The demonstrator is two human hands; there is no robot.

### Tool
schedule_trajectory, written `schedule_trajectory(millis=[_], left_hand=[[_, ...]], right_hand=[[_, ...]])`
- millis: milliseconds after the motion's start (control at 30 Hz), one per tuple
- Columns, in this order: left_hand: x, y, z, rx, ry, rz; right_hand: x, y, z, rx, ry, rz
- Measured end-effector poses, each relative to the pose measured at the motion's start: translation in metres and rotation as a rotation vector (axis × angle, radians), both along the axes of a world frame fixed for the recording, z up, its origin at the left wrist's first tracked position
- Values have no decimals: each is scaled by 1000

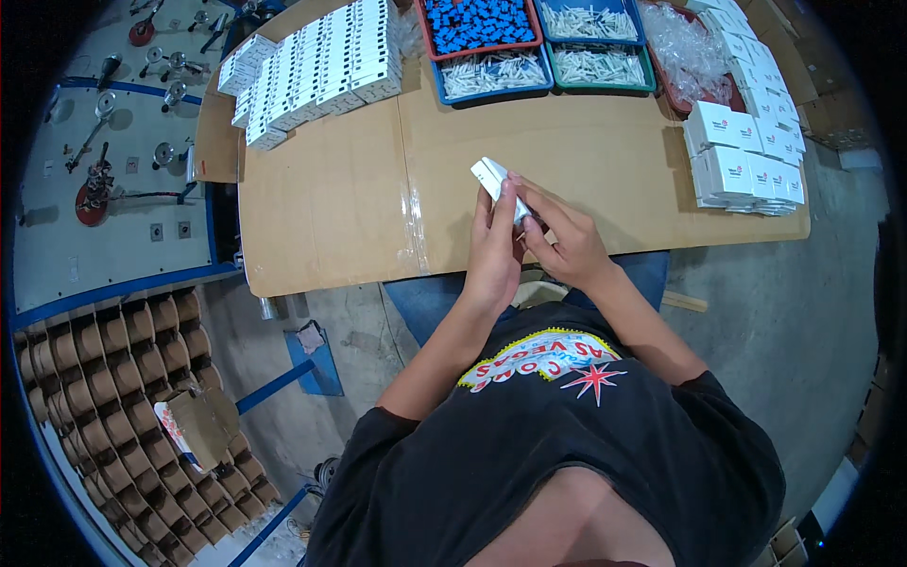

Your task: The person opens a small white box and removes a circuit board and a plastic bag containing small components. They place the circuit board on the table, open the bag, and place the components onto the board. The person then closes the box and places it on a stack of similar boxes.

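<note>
A small white box [491, 176] is held up between both my hands, over the near part of the cardboard-covered table [321, 203]. My left hand [492, 248] closes on its left and lower side, thumb along the front. From the right, my right hand [565, 233] grips the same box, with fingers at its upper edge and thumb near its lower end. The fingers cover much of the box, so its far side and anything inside it are hidden.
White boxes [326, 71] stand in rows at the back left; more white boxes [746, 161] are stacked at the right. Along the back are a red tray [435, 47] of blue pieces, blue and green trays [605, 88] of white sticks, and clear plastic bags [690, 52]. A cardboard divider grid [132, 406] lies lower left.
</note>
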State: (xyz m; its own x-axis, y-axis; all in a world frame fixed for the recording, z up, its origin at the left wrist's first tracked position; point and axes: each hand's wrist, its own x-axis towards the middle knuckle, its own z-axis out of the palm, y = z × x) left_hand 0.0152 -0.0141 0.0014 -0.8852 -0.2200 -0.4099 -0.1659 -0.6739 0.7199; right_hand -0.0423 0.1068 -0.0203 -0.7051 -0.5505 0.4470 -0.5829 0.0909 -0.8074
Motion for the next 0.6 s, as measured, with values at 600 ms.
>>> schedule_trajectory(millis=[600], left_hand=[[0,8,-8,36,29,105]], right_hand=[[6,-1,-8,15,39,-42]])
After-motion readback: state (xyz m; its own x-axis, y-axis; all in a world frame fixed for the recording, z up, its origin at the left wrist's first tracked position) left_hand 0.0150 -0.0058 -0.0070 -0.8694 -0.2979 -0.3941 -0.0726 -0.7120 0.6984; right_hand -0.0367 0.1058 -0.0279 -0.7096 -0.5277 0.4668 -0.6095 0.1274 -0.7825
